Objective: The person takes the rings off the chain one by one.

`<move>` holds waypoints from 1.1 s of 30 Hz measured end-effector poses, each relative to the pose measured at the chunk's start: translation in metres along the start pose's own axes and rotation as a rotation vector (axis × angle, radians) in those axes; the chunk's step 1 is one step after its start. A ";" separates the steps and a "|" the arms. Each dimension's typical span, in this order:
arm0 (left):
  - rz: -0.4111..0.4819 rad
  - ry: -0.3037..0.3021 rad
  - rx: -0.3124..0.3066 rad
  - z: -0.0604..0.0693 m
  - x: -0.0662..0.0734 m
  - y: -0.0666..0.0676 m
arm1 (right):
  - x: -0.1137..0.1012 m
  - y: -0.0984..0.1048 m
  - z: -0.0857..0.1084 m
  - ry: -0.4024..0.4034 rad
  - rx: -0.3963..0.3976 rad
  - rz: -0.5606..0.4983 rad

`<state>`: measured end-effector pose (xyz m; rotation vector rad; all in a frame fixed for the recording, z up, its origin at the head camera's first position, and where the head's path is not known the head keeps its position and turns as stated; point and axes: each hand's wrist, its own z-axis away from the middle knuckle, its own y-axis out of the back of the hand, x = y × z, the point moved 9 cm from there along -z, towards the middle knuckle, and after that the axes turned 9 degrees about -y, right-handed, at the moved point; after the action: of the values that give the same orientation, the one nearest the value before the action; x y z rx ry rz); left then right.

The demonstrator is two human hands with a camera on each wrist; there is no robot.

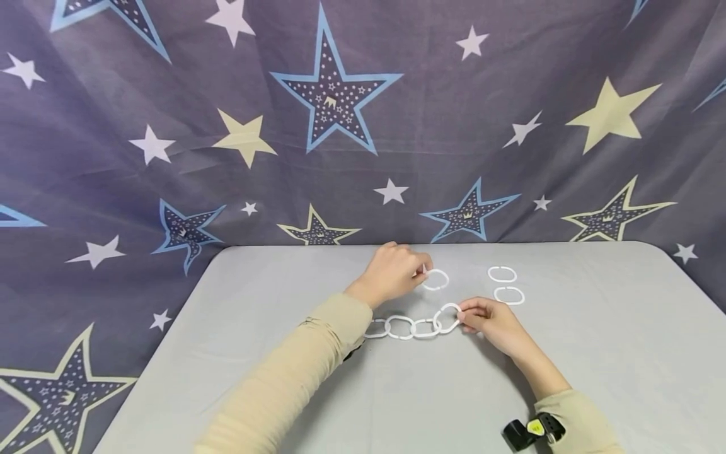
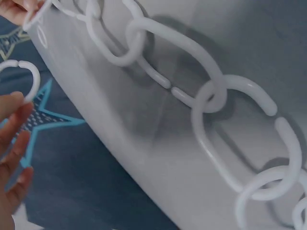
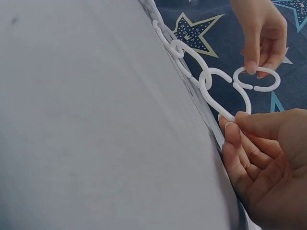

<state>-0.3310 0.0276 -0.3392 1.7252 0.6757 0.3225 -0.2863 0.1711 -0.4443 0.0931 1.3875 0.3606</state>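
- In the head view, the left hand (image 1: pixel 391 272) is near the far edge of the table (image 1: pixel 595 353), around the middle of this edge. Its fingers pinch a single white link (image 1: pixel 448 279) at the link's left end.
- The right hand (image 1: pixel 492 320) is nearer to the person; thumb and fingers pinch the end link (image 1: pixel 444 331) of a white chain (image 1: pixel 416 327).
- The chain runs over the middle part of the table, from the right hand toward the left edge, and there the left sleeve (image 1: pixel 295 372) hides it. Four of its links can be seen – the single link is apart from them.
- An upper loose link (image 1: pixel 502 281) and a lower loose link (image 1: pixel 510 304) lie near each other, toward the far right corner of the table.
- Behind the far edge hangs a dark cloth (image 1: pixel 420 126) with stars. A black band (image 1: pixel 547 425) sits at the right wrist.
- In the left wrist view, the chain crosses the picture closely, and small gaps are visible in some links. The left hand holds the single link between thumb and finger.
- In the right wrist view, the right hand grips the end link by its rim – thumb against fingertips – and this link has a gap. The left hand pinches the single link.
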 end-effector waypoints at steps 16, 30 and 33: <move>0.076 0.047 -0.024 -0.012 -0.018 -0.026 | -0.001 0.001 0.001 0.000 0.011 0.008; 0.273 0.188 -0.130 -0.022 -0.022 -0.053 | 0.000 -0.001 -0.001 -0.005 0.009 0.021; 0.290 0.210 -0.125 -0.024 -0.022 -0.059 | 0.000 -0.001 0.000 -0.001 0.009 0.023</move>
<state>-0.3774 0.0415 -0.3859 1.6828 0.5407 0.7413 -0.2864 0.1700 -0.4446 0.1169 1.3877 0.3731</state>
